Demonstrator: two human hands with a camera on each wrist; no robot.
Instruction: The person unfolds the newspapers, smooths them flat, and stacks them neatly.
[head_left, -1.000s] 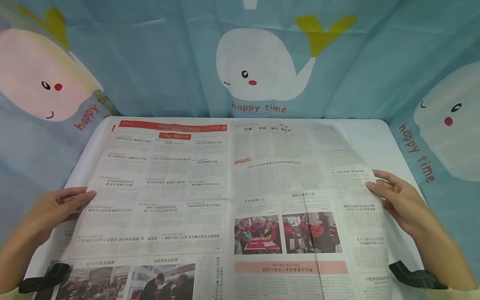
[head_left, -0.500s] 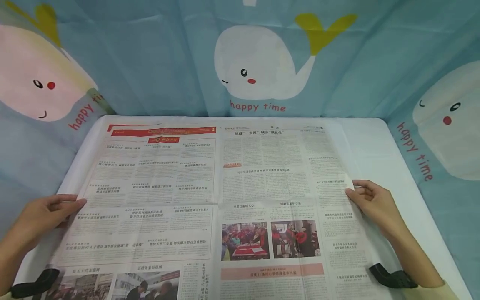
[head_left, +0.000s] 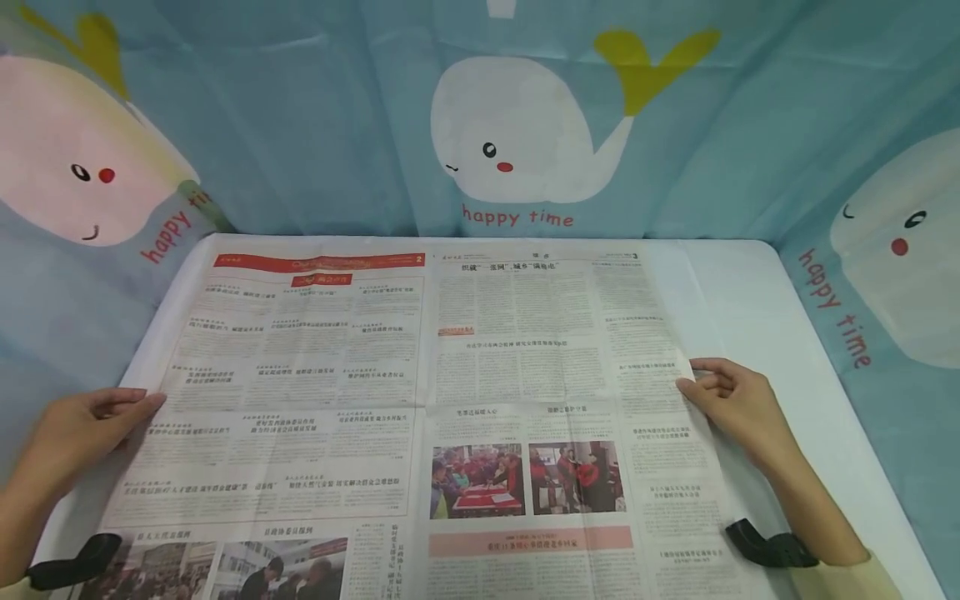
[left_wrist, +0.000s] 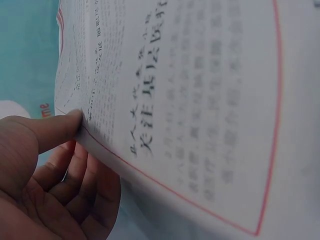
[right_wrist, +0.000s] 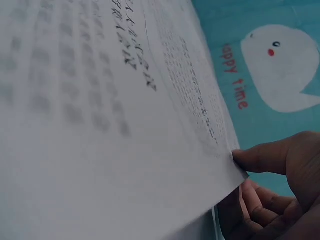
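A newspaper [head_left: 517,367] lies spread wide over the table, its two facing pages meeting at a centre fold. My left hand [head_left: 86,433] pinches its left edge, thumb on top of the page and fingers beneath. At the opposite edge my right hand [head_left: 731,408] pinches the sheet the same way. In the left wrist view the thumb of the left hand [left_wrist: 50,165] presses near a red border line. The right wrist view shows the right hand [right_wrist: 275,185] with its thumb on the page edge. The newspaper's near edge runs out of the head view.
A white table [head_left: 750,308] shows along both sides of the newspaper. Blue curtains [head_left: 315,125] printed with white whales stand behind and at both sides. A black strap [head_left: 772,546] sits on the right wrist, another black strap [head_left: 75,562] on the left.
The newspaper has shifted left and settled flatter, its right page less bowed. My right hand has moved left with the edge; my left hand has moved slightly left and down.
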